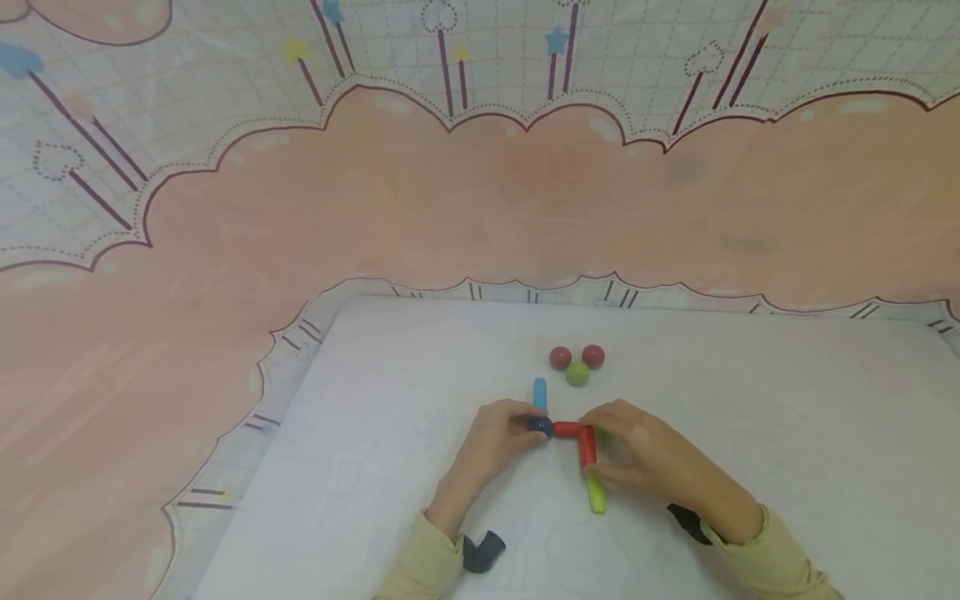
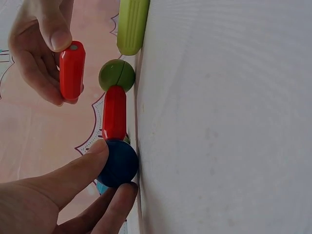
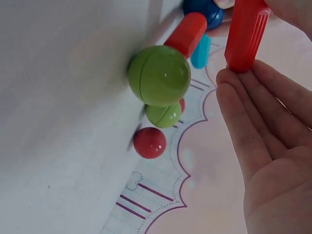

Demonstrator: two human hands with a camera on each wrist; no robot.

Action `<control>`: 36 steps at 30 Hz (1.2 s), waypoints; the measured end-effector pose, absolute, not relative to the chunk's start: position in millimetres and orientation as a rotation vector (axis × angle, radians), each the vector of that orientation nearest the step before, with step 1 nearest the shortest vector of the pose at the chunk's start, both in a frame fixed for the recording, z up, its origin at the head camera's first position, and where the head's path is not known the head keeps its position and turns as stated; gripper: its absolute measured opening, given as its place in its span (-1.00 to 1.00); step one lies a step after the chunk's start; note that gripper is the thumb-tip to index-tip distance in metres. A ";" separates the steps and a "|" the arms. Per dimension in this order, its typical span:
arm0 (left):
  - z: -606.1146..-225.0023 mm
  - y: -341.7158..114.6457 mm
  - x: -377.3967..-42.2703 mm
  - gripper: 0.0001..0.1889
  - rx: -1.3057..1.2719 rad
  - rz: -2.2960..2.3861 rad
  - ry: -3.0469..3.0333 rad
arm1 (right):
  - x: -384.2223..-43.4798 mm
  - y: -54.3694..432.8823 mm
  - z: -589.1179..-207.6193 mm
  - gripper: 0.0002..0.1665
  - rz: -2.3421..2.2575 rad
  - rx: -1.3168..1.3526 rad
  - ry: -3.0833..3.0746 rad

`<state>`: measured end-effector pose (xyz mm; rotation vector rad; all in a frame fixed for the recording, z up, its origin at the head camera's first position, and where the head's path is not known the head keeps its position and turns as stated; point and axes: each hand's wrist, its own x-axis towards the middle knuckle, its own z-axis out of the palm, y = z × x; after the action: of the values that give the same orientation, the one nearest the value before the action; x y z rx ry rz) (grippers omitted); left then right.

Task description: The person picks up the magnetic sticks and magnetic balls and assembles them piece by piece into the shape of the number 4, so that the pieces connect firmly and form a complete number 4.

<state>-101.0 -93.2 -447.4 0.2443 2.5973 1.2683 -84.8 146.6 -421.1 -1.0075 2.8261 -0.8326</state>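
Pinching loose red rod (image 1: pixel 587 447) by its ends in right hand (image 1: pixel 636 443), held above white table (image 1: pixel 787 400); long axis roughly square to lower red rod (image 1: pixel 566 429); close to green ball (image 3: pixel 159 75) at that rod's right end, nearer right hand

Pinching dark blue ball (image 1: pixel 542 427) with left hand (image 1: pixel 497 435), beside sky-blue rod (image 1: pixel 540 393)

Possibly in way: yellow-green rod (image 1: pixel 596 494), nearside; farther off, two red balls (image 1: pixel 560 357), second green ball (image 1: pixel 577 373)

1. My left hand (image 1: pixel 498 437) holds the left ball (image 1: pixel 541 427).
2. The joining stick (image 1: pixel 565 429) goes right, from it to the right ball (image 3: pixel 159 76).
3. The back stick (image 1: pixel 540 393) is just behind the left ball.
4. My right hand (image 1: pixel 648 450) holds the top stick (image 1: pixel 587 447) above the table (image 1: pixel 412 358).
5. The front stick (image 1: pixel 596 494) lies nearer me than the right ball.
6. Behind, two far balls (image 1: pixel 560 358) sit side by side, the middle ball (image 1: pixel 577 374) in front.
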 end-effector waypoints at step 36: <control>-448.6 -91.6 -102.4 -0.68 0.238 1.257 2.610 | -108.7 164.0 -427.6 -0.33 -0.798 -0.817 3.038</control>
<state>-102.4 -91.6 -448.6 0.2381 2.6102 1.2575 -108.7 164.0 -427.6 -0.8175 3.0382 -0.7977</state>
